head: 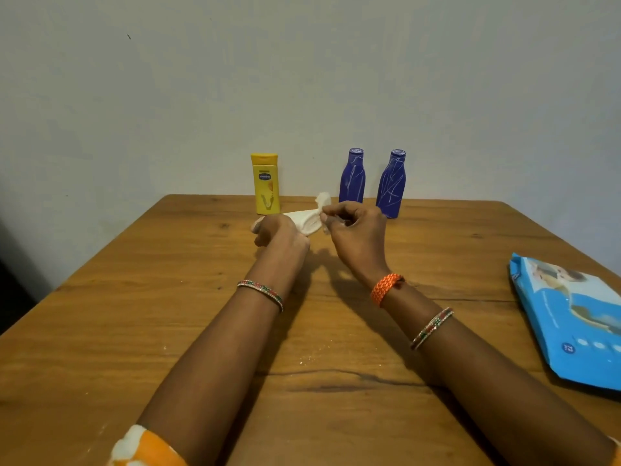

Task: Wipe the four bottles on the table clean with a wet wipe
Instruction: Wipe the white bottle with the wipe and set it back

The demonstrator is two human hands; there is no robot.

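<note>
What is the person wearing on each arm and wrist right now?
Bare forearms. The left wrist carries thin beaded bangles in red, green and silver. The right wrist has an orange woven band, with similar bangles further up. An orange-and-white sleeve shows at the left arm's bottom edge.

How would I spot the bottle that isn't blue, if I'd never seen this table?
Look to the far edge of the wooden table, by the wall. Three bottles stand there; the yellow bottle is leftmost, apart from the two blue bottles. It alone is yellow, flat-topped, with a dark oval label.
</note>
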